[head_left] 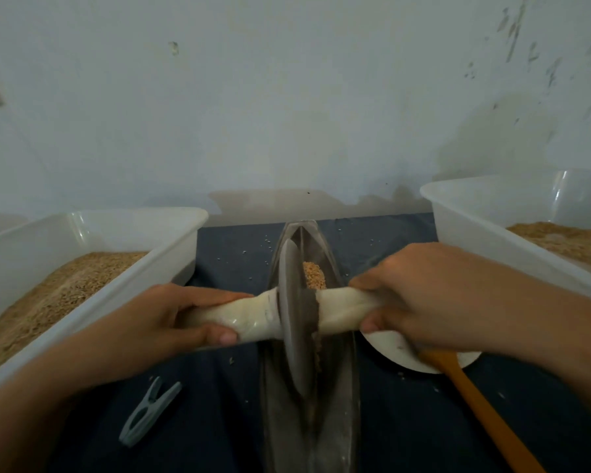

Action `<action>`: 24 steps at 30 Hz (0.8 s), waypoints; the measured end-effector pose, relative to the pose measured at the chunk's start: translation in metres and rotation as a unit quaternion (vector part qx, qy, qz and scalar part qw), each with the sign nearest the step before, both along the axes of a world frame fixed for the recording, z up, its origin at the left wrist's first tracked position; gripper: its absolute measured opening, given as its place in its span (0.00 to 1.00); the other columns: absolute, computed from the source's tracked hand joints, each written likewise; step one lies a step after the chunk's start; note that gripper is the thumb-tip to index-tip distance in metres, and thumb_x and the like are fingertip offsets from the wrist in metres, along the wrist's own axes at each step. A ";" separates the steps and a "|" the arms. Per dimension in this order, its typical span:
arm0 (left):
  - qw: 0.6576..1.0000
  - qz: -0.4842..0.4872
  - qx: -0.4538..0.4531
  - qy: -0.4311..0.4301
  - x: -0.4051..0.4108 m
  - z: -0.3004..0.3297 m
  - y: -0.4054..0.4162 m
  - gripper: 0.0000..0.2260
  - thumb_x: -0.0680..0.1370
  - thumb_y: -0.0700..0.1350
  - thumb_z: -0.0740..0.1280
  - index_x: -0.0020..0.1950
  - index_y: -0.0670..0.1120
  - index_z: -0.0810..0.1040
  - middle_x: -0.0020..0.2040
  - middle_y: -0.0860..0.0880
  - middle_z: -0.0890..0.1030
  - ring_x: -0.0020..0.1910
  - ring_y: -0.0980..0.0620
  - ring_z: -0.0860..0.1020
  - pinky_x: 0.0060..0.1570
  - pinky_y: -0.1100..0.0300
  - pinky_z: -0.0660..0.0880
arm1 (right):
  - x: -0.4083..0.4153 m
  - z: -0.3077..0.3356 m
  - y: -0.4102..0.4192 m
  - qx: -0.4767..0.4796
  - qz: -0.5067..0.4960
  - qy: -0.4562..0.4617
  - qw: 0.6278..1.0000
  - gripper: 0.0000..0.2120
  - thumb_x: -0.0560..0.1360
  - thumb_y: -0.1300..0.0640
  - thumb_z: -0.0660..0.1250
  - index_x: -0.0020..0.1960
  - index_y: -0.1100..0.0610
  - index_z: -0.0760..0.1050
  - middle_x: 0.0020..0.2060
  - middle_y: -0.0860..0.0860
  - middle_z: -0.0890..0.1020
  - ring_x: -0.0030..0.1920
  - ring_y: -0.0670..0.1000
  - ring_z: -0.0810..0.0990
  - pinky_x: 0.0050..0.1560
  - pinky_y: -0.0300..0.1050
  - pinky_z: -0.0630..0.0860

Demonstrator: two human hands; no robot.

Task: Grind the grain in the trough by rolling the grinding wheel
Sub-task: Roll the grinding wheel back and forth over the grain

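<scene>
We note the grinding wheel [296, 319] standing on edge in the metal trough [338, 421], mid-length; grain [314, 274] heaped in the trough just beyond the wheel; left hand [171, 319] curled round the left end of the pale axle handle [243, 319], right hand [420, 298] curled round the right end; 2 clear tubs flank the trough, left tub [171, 240] and right tub [458, 216], both holding grain; grey peg [149, 411] on the dark cloth [219, 421]; wooden spatula [478, 404] lying across a white dish [389, 349].

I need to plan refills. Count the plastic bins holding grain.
2. One plastic bin sits left of the trough; the other bin sits right, cut off by the frame. More may lie outside view.
</scene>
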State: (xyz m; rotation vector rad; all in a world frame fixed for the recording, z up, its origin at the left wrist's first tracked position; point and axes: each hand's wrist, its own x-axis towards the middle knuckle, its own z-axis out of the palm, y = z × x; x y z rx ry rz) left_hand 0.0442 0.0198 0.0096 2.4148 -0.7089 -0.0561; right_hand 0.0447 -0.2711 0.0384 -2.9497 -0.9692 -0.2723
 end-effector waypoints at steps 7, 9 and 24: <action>0.957 0.138 0.068 -0.246 0.023 -0.021 -0.026 0.23 0.73 0.49 0.70 0.67 0.56 0.70 0.54 0.52 0.80 0.52 0.52 0.77 0.53 0.53 0.73 | 0.047 -0.040 0.003 0.020 -0.064 -0.138 0.988 0.21 0.78 0.44 0.57 0.71 0.44 0.61 0.62 0.45 0.74 0.59 0.48 0.71 0.58 0.44 0.64; 0.958 0.131 0.066 -0.246 0.022 -0.020 -0.025 0.23 0.72 0.48 0.71 0.67 0.57 0.71 0.53 0.54 0.80 0.51 0.54 0.77 0.52 0.56 0.73 | 0.045 -0.040 0.002 0.014 -0.058 -0.135 0.989 0.21 0.78 0.43 0.58 0.70 0.44 0.62 0.60 0.45 0.75 0.58 0.48 0.72 0.57 0.44 0.65; 0.996 0.056 0.026 -0.066 0.006 -0.005 -0.008 0.19 0.68 0.67 0.66 0.58 0.72 0.72 0.50 0.63 0.82 0.50 0.65 0.78 0.52 0.67 0.72 | 0.016 -0.009 0.003 -0.001 -0.032 -0.019 0.999 0.07 0.74 0.41 0.63 0.47 0.43 0.71 0.37 0.44 0.77 0.41 0.45 0.76 0.40 0.41 0.70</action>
